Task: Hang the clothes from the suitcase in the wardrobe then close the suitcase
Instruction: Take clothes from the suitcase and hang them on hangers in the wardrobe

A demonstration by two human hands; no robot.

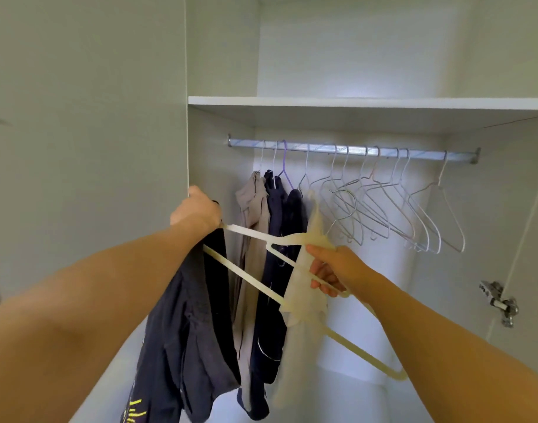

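In front of the open wardrobe [222, 50], both hands hold a cream plastic hanger [249, 277] level with the hanging clothes, below the rail [353, 151]. The hanger lies tilted, its left end high and its right end low and nearer the camera. The left hand [197, 210] is curled round the hanger's left end and grips a dark garment [188, 331] with it. This garment hangs straight down under the wrist, with a yellow print [136, 407] at its lower edge. The right hand [332, 270] holds the hanger near its middle, thumb on the neck and fingers wrapped under the lower bar.

On the rail, at its left end, hang a beige garment [252, 209], a navy garment [274, 270] and a white garment [304, 331]; whether the hanger's bar passes before or behind the white one, I cannot tell. To their right hangs a row of bare wire hangers [383, 209]. A white shelf [353, 102] runs above the rail, and a metal hinge [499, 303] sits on the right wall.
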